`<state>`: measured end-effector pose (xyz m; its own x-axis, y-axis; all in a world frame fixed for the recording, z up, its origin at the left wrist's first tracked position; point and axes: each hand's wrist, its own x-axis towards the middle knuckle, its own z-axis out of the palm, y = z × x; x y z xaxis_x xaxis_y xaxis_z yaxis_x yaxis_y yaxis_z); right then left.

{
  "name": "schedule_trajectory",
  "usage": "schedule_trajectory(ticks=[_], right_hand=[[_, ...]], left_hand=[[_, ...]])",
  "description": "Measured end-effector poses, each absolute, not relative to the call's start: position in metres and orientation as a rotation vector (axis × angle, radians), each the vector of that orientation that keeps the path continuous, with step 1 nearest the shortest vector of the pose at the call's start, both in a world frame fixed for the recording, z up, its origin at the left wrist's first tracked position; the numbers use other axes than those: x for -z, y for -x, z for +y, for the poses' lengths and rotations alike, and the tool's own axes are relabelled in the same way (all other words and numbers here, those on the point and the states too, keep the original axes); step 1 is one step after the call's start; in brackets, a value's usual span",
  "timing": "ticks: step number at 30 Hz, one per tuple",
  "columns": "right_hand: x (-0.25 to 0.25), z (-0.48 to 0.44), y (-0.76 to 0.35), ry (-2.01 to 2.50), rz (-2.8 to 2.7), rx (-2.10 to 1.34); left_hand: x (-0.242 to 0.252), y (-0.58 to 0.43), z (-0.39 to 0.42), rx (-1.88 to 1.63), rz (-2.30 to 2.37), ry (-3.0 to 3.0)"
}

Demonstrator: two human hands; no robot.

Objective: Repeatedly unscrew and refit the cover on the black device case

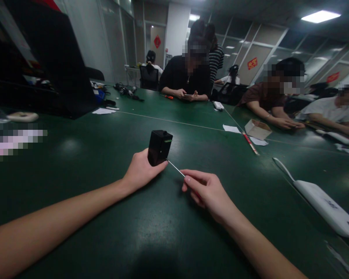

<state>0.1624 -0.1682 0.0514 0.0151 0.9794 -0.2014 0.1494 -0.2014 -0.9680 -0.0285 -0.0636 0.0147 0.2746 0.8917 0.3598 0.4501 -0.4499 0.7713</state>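
While left hand (pixel 141 170) grips black box (pixel 159 147), thin rod (pixel 176 169) touches it.

Black box (pixel 159 147) with green mark, dark green table (pixel 104 193), white device (pixel 322 205).

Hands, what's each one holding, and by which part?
Left hand grips the black box by its base; right hand pinches the thin rod at its near end.
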Motion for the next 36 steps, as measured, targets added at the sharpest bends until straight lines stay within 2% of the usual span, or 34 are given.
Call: schedule_trajectory(ticks=[4, 7, 10, 16, 22, 30, 36], right_hand=[[-0.049, -0.174, -0.162, 1.557, -1.798, -0.529], [-0.046, -0.175, -0.163, 1.543, -1.991, -0.274], [-0.049, -0.174, -0.164, 1.627, -1.944, -0.295], [-0.058, -0.172, -0.166, 1.707, -1.779, -0.589], [-0.051, -0.172, -0.166, 1.696, -1.83, -0.37], [-0.056, -0.17, -0.164, 1.707, -1.759, -0.601], [-0.05, -0.171, -0.167, 1.678, -1.803, -0.412]], left_hand=[[-0.015, 0.028, -0.065, -1.086, 1.205, -2.033], [-0.016, 0.028, -0.066, -1.084, 1.193, -2.042], [-0.016, 0.027, -0.066, -1.064, 1.18, -2.049], [-0.016, 0.027, -0.066, -1.047, 1.167, -2.062], [-0.015, 0.027, -0.066, -1.055, 1.155, -2.047], [-0.017, 0.027, -0.066, -1.048, 1.151, -2.035], [-0.016, 0.028, -0.066, -1.034, 1.155, -2.011]])
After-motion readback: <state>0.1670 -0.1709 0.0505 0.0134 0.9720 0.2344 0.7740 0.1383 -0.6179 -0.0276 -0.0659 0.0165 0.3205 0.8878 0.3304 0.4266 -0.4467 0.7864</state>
